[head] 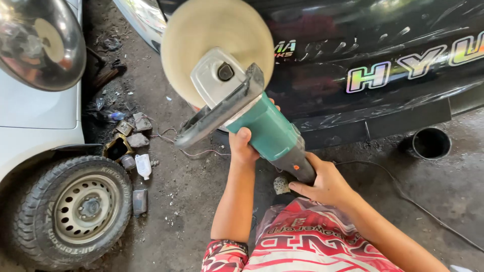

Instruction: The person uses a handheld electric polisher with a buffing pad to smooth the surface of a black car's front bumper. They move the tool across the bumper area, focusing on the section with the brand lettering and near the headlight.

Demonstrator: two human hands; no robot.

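Grimy workshop floor [201, 201] lies beneath a green polisher [267, 132], raised with its pad [214, 35] at the black car panel [363, 55]. Left hand [244, 146] fingers wrap the body for support; right hand [325, 184] fingers clasp the rear handle. White car wheel [70, 209] stands left.

My one view sits on my head, looking steeply down and forward, close over my forearms at lower centre. The ground [201, 201] fills the middle, a black car body [383, 60] upper right, a wheel [75, 209] lower left.
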